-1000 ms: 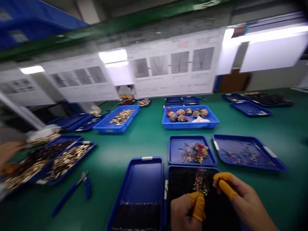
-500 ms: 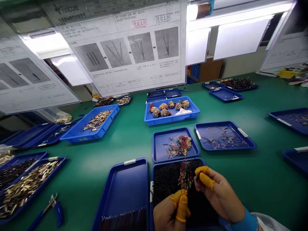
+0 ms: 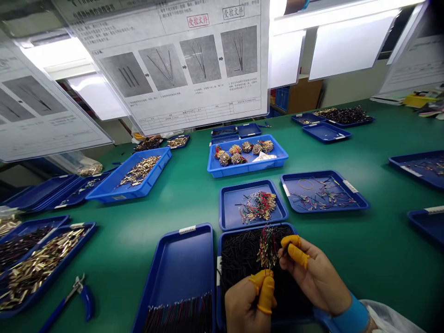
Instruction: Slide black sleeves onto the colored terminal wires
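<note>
Yellow covers sit on the fingertips of both hands. My left hand (image 3: 252, 298) is closed at the front edge of a tray of black tubes (image 3: 239, 252); what its fingertips pinch is too small to name. My right hand (image 3: 314, 273) is closed just to the right, its thumb and finger pinching a small dark piece. Between and beyond the fingertips lies a bunch of coloured wires with metal ends (image 3: 268, 245), resting over the black tubes. A blue band circles my right wrist.
A tray of wire pieces (image 3: 222, 208) is behind the tubes, another tray (image 3: 362, 203) right of it. At left are a long tray (image 3: 187, 263), blue-handled pliers (image 3: 86, 300) and a tray of brass parts (image 3: 38, 270). Printed sheets (image 3: 208, 97) hang above.
My left hand has shifted slightly right and its fingertips are closer to my right hand. The view has tilted a little, so the trays appear slightly higher.
</note>
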Motion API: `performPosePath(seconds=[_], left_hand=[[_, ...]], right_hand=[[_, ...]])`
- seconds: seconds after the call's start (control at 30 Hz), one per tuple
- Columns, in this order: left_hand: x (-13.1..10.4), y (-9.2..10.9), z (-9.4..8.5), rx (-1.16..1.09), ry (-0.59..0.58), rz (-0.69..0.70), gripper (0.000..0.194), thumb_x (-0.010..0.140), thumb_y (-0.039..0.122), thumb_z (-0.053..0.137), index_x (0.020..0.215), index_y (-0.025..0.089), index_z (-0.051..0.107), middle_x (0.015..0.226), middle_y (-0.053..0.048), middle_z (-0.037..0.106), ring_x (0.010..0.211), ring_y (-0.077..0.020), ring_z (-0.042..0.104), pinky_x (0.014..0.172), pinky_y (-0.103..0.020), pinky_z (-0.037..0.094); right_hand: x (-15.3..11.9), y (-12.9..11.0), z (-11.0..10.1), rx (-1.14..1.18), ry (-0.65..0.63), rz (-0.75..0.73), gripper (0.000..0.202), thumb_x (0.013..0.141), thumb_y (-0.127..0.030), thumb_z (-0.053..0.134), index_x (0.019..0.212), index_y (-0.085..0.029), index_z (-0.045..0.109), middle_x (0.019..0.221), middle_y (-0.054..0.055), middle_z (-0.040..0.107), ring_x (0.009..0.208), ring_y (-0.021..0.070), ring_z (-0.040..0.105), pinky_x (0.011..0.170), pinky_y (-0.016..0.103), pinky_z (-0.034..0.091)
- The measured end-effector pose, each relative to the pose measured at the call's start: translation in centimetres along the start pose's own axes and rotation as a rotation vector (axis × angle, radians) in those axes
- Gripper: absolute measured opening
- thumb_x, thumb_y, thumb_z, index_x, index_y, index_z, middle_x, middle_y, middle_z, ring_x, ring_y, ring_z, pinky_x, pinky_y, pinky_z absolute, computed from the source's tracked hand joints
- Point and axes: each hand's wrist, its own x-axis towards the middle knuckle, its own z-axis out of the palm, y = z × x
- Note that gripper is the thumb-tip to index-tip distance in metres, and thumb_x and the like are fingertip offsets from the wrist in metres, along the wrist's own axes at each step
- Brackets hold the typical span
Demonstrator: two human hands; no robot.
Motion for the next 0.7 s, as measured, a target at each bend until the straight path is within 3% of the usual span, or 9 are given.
performPosePath(seconds=[0.7], left_hand=[[-0.52, -0.55, 0.27, 0.062, -0.063, 0.036, 0.036, 0.084, 0.019, 0.05, 0.048, 0.015, 0.054, 0.044, 0.0, 0.052, 0.042, -0.0083, 0.048, 0.046, -0.019, 0.034]], right_hand=[[-0.05, 0.07, 0.15, -0.058, -0.031, 0.001, 0.02, 0.064, -0.027, 0.079, 0.079, -0.017, 0.071, 0.07, 0.003, 0.067, 0.057, 0.0101, 0.057, 0.056, 0.021, 0.046]])
